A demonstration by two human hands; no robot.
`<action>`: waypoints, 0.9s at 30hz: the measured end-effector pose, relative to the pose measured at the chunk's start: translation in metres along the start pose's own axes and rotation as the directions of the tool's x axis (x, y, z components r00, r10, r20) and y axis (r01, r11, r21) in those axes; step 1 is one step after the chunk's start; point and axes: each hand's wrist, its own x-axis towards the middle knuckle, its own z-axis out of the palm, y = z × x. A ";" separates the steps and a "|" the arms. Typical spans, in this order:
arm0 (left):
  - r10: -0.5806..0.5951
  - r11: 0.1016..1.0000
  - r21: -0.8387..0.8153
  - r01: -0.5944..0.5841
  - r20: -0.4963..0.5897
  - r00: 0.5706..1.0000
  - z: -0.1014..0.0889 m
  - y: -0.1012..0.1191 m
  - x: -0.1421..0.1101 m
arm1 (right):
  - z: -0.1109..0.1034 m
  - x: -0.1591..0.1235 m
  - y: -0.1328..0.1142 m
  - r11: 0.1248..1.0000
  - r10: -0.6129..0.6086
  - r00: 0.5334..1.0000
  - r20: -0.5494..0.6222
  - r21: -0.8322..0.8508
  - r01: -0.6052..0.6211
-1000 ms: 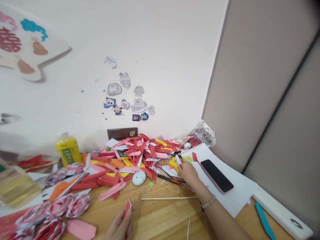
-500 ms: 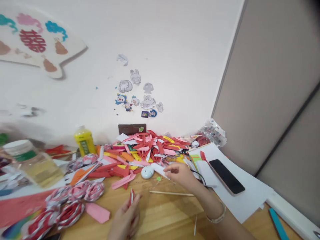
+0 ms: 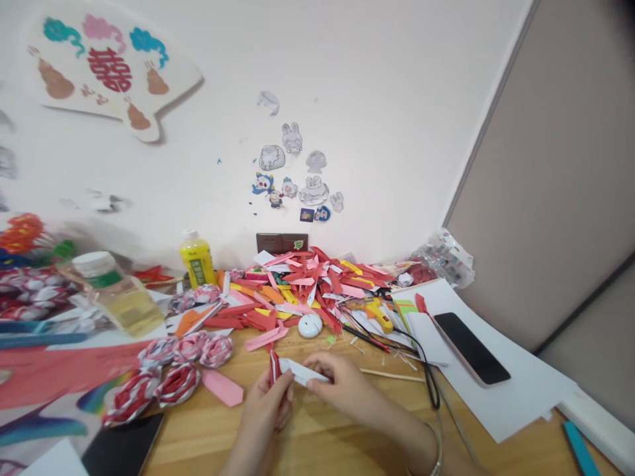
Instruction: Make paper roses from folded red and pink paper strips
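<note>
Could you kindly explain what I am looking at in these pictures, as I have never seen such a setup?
There is no machine here: a person works with two bare hands. All the pictures come from one camera worn on the head, looking forward and down.

The left hand holds a folded red and white paper. The right hand grips a white paper strip by one end; its other end is at the left hand.

On the wooden table lie a heap of folded colored papers, a white round case and, to the right, a phone on white paper. A yellow bottle stands at the back.
</note>
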 end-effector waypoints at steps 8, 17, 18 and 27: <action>0.003 1.000 -0.022 -0.003 -0.001 1.000 0.006 0.004 -0.009 | 0.007 -0.005 -0.005 0.948 -0.090 0.992 -0.093 -0.314 0.057; 0.008 0.997 -0.080 -0.012 -0.053 0.999 0.004 0.001 -0.005 | 0.018 -0.011 0.008 0.710 -0.259 0.964 0.057 -0.665 0.230; 0.010 0.995 -0.095 -0.015 -0.053 0.999 0.004 0.001 -0.005 | 0.020 -0.011 0.010 0.690 -0.290 0.953 0.084 -0.671 0.269; -0.044 0.952 -0.303 0.048 0.021 0.999 0.001 0.006 -0.005 | 0.022 -0.013 0.009 0.528 -0.255 0.959 0.125 -0.813 0.246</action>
